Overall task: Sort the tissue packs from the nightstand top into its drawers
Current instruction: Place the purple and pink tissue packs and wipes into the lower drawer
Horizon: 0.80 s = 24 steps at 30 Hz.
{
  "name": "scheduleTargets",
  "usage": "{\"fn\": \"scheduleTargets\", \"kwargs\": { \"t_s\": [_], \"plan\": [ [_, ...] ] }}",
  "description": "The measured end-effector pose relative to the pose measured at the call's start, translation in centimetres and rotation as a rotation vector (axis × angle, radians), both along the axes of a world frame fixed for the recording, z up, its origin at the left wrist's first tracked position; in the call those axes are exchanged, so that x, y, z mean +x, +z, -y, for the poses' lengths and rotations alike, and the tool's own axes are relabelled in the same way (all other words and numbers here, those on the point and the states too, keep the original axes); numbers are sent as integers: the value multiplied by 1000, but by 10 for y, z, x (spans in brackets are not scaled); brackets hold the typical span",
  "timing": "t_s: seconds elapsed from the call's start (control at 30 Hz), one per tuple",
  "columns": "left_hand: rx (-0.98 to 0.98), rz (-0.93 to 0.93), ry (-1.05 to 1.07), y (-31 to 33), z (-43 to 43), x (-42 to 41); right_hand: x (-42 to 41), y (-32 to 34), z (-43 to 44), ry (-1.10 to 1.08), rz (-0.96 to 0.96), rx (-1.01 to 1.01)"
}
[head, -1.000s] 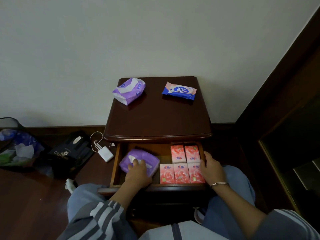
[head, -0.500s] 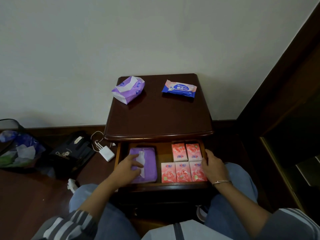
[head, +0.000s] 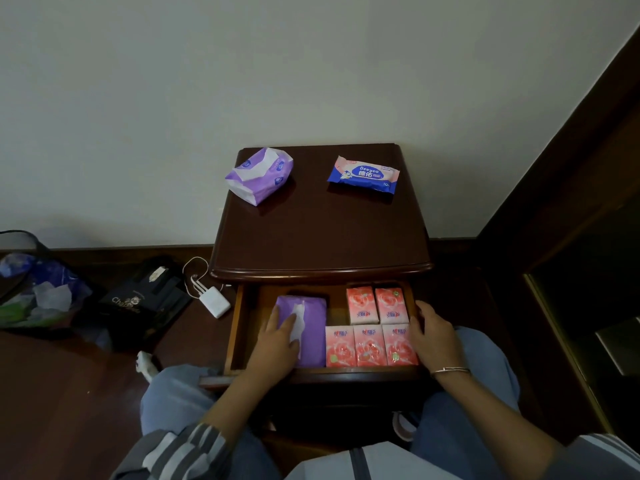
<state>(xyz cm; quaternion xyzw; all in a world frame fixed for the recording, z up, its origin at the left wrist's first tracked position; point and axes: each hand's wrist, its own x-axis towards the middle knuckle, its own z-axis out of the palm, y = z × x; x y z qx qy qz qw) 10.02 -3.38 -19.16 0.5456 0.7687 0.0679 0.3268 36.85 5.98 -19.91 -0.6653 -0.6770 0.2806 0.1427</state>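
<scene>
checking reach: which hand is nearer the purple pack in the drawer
Left. The left hand rests on the purple pack; the right hand is beyond the pink packs.

Purple pack, pink packs (rose-printed)

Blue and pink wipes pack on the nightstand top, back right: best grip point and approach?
Take the blue and pink flat wipes pack from above, pinching across its short width at the middle. It lies flat, long axis running left-right, so the front and back long edges are exposed. The right hand is on that side; nothing stands close around it on the dark wooden nightstand top.
</scene>
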Motion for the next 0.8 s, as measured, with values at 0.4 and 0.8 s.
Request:
{"fn": "scheduleTargets", "kwargs": {
  "t_s": [0.4, 0.8],
  "plan": [
    [429, 165, -105, 91, -73, -59, -24, 65, -84, 26, -55, 636],
    [512, -428, 278, 73, -246, -143, -109, 60, -280, 239, 185, 181]
  ]
}}
